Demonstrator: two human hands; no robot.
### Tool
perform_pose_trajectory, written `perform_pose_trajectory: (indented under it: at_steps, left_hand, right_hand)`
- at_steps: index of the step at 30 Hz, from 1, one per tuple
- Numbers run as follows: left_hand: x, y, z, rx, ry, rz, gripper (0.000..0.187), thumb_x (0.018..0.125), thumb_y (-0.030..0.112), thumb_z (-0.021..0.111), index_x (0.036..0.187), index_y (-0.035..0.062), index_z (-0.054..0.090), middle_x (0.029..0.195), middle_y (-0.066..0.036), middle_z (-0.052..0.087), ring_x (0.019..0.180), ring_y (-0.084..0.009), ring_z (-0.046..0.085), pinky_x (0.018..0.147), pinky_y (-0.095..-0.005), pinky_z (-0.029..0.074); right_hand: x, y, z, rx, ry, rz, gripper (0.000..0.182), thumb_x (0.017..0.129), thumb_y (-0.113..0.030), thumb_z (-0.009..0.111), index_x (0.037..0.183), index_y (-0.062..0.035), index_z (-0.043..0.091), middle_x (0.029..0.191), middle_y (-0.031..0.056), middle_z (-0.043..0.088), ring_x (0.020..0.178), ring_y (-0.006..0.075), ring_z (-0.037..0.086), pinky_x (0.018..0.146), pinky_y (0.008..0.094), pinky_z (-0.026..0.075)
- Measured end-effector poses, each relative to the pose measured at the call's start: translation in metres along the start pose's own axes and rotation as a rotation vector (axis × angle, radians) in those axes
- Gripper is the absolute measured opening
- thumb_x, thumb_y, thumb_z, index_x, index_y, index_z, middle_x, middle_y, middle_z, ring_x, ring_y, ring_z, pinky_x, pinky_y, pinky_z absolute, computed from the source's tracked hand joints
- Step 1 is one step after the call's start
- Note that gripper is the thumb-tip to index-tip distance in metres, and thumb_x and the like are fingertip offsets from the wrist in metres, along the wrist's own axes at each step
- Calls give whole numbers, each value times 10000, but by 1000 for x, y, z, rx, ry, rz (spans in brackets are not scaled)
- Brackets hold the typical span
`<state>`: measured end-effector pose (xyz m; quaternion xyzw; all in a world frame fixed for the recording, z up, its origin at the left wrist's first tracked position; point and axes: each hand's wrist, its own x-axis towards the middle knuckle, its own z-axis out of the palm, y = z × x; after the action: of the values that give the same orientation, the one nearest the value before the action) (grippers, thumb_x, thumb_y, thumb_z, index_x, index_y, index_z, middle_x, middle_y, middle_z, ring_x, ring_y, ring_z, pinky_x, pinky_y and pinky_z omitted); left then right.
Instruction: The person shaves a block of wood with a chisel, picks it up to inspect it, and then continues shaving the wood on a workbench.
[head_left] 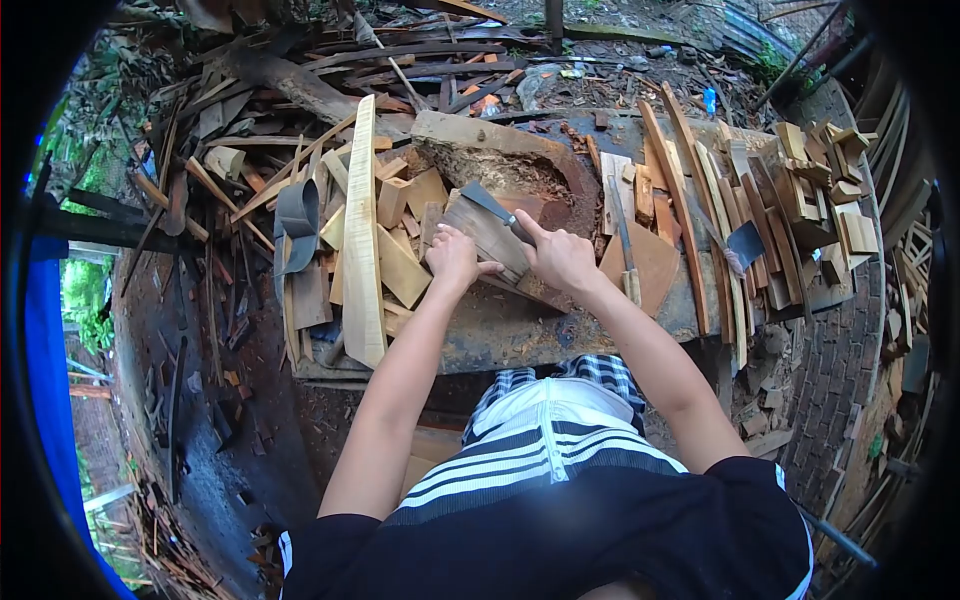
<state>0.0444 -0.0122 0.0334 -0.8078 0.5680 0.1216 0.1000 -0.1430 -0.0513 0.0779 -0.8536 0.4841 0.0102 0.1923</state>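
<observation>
My right hand (562,258) is closed around the handle of a putty knife (487,203), whose flat grey blade points up and left. Under the blade lies a weathered wooden board (488,240), tilted on the bench. My left hand (456,260) rests at this board's left edge, thumb and fingers apart. Left of it are several small wood blocks (402,270) and a long pale curved plank (362,235). Behind the board sits a large rough slab with a hollow, crumbly middle (535,160).
The workbench (490,335) has long wood strips (672,200) and stacked offcuts (835,190) on the right. A second flat blade tool (745,243) lies among the strips. Rolled grey sandpaper-like strip (297,230) sits at left. Scrap wood (400,60) is piled behind.
</observation>
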Motion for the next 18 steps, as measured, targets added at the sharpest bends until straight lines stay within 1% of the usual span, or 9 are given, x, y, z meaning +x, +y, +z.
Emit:
perform_pose_trajectory:
  at_steps: [4,6,7,10,13,15,17,18]
  left_hand:
    - [-3,-2,4,-17,43,-29,1407,454,753,799,1344,-229,325,1190,-260,609,1004,-274,672,811,-340,560]
    - [-3,-1,3,-46,31,-30,1403,456,752,799,1342,-229,328,1170,-250,620,1011,-265,673,805,-335,560]
    - [-4,-1,2,-48,24,-33,1403,456,752,799,1342,-229,328,1170,-250,620,1011,-265,673,805,-335,560]
    - [-1,1,-1,-44,15,-24,1408,455,749,801,1351,-223,317,1156,-242,629,1014,-257,674,804,-334,562]
    - [-1,-1,1,-35,-8,-18,1419,455,744,804,1360,-224,298,1158,-244,629,1010,-269,676,795,-343,566]
    - [-4,-3,5,-69,41,-18,1426,460,733,812,1362,-234,278,1148,-253,631,997,-275,681,781,-354,571]
    - [-4,-4,6,-115,26,-18,1423,464,725,816,1361,-237,274,1128,-253,640,987,-279,684,776,-357,572]
    - [-4,-5,6,-158,14,-18,1421,468,718,821,1360,-240,269,1108,-253,649,976,-282,688,771,-359,573]
  right_hand:
    - [-32,11,-9,16,-11,17,573,937,-374,528,1480,-308,358,819,210,698,756,367,702,656,479,554]
    - [-50,20,-15,-28,-89,35,582,928,-370,540,1479,-310,360,791,211,693,732,371,699,638,480,553]
    - [-50,24,-10,-20,-44,7,581,927,-365,543,1475,-305,363,768,210,689,704,377,693,605,484,548]
    - [-33,17,-4,1,8,1,572,932,-371,536,1473,-307,361,763,207,688,692,384,688,586,490,543]
    - [-25,17,5,11,35,-2,560,939,-382,529,1470,-313,364,758,205,686,692,388,686,590,489,544]
    - [-33,19,1,10,42,-7,557,941,-383,527,1470,-314,364,754,206,684,693,387,686,591,489,544]
    - [-64,28,-14,-26,-53,34,561,940,-376,532,1471,-323,360,725,200,678,672,375,685,576,483,540]
    - [-75,35,-13,-30,-58,26,561,940,-376,532,1471,-323,360,725,200,678,672,375,685,576,483,540]
